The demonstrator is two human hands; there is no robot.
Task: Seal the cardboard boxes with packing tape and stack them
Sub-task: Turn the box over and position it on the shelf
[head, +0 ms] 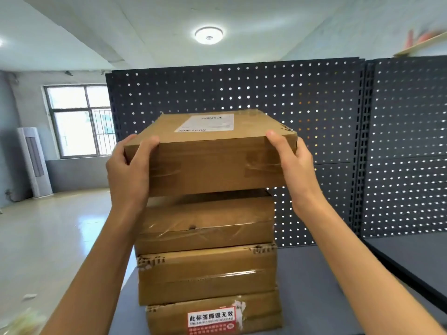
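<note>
Lowest in view and closest to the lens, the bottom box (214, 313) of the stack carries a red-and-white label (211, 319) on its near face and is cut off by the frame's lower edge. It stands on a grey surface (319, 286), whose left edge falls away just left of the stack to a pale glossy floor (48, 238). On the bottom box sits a second box (208, 274) with a torn, ragged upper edge and a strip of clear tape across its front. On that rests a third box (205, 221), its front wrapped in wrinkled clear tape.

Above the third box is the top box (210, 163), held at both near corners. Whether its underside touches the third box cannot be told; its right end overhangs the stack. A white shipping label (206, 123) lies on its lid, and tape patches show on its front. The left hand (128, 170) grips the near left corner, fingers curled over the top edge. The right hand (294, 160) grips the near right corner, thumb on the top edge, fingers round the side.

Behind the stack stands a dark pegboard panel (242, 93), close to the top box's far edge. Right of the stack the surface lies bare up to a second pegboard panel (411, 141). Far left of the stack, open floor runs to a window (77, 119) and a white standing unit (33, 163).
</note>
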